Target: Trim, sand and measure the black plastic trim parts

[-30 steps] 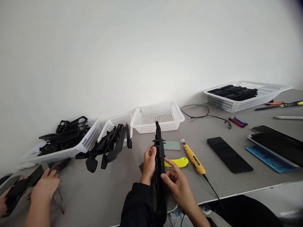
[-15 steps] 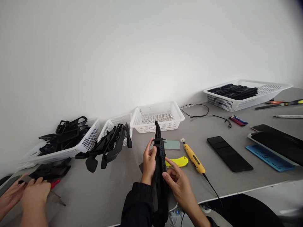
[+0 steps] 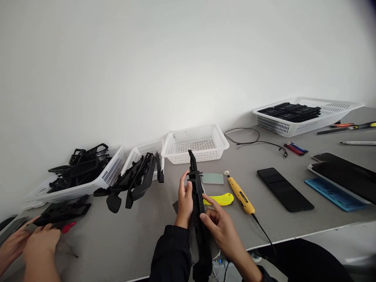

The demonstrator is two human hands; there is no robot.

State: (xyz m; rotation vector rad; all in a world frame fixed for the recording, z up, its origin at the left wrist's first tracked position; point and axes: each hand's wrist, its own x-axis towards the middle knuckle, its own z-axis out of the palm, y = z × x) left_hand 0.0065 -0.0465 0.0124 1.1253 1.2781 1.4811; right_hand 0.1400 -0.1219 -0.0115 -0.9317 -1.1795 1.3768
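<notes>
A long black plastic part (image 3: pixel 202 254) stretches from near my body toward the middle white basket. Lying along it is a black vernier caliper (image 3: pixel 198 189), its jaws across the part's narrow far section. My left hand (image 3: pixel 185 205) grips the part from the left, thumb near the caliper jaws. On the other side, my right hand (image 3: pixel 219 223) pinches the caliper's beam between thumb and fingers. Just beyond the right fingers lies a yellow-green utility knife (image 3: pixel 221 199) on the grey table (image 3: pixel 123 239), near a pale green rectangular piece (image 3: pixel 213 178).
Left and middle stand white baskets (image 3: pixel 113 172) of black parts and another white basket (image 3: pixel 195 154). Rightward lie a yellow corded rotary tool (image 3: pixel 241 196), a black phone-shaped slab (image 3: pixel 284 190) and a blue tray (image 3: pixel 335 194). A co-worker's hands (image 3: pixel 41 243) work at far left.
The far end of the black part and the caliper have swung slightly left. Both my hands keep their hold. The co-worker's hands have shifted slightly.
</notes>
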